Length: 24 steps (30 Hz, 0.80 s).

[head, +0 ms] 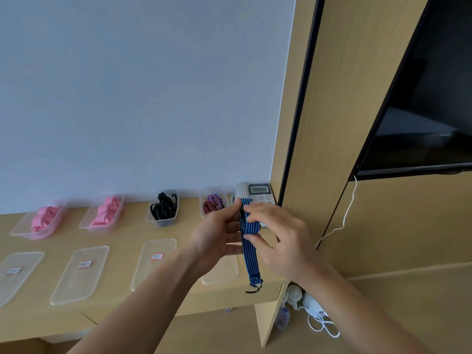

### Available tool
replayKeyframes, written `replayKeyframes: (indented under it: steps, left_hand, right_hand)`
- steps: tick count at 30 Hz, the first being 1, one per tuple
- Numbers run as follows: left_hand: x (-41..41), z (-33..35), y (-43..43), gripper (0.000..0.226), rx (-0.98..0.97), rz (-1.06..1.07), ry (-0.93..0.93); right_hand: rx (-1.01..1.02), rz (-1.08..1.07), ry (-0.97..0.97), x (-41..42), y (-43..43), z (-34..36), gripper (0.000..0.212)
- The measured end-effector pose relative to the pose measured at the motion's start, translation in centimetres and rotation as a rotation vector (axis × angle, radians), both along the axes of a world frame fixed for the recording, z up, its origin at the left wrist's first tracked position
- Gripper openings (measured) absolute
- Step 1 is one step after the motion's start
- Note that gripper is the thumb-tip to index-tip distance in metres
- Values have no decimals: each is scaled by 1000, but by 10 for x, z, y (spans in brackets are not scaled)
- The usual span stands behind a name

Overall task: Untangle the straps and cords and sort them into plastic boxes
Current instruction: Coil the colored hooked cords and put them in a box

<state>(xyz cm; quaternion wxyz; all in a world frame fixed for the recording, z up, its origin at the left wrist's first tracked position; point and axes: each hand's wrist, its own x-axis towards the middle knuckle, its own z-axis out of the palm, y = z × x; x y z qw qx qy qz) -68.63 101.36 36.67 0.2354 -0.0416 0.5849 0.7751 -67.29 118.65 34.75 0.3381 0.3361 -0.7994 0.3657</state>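
Above desk's (pixel 122 241) right end — left hand (pixel 217 238) and right hand (pixel 278 238) both pinch blue striped strap (pixel 249 241), tail hanging.

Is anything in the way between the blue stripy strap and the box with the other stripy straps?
Nothing visible blocks it. The left hand and right hand hold the blue strap in the air, near that open box. Only the left hand itself lies between them.
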Motion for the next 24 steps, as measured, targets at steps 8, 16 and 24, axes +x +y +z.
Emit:
replayKeyframes:
  steps: [8,16,24]
  left_hand:
    - [-6,5,-11,29,12,23,49]
    - [-8,-2,-14,31,-61,-3,153]
    - [-6,-7,-18,48,-55,-87,189]
  right_hand:
    - [102,32,70,0,-12,-7,16]
    - [-184,-133,-412,-8,-12,11,54]
    - [-208,24,-868,-28,-2,23,63]
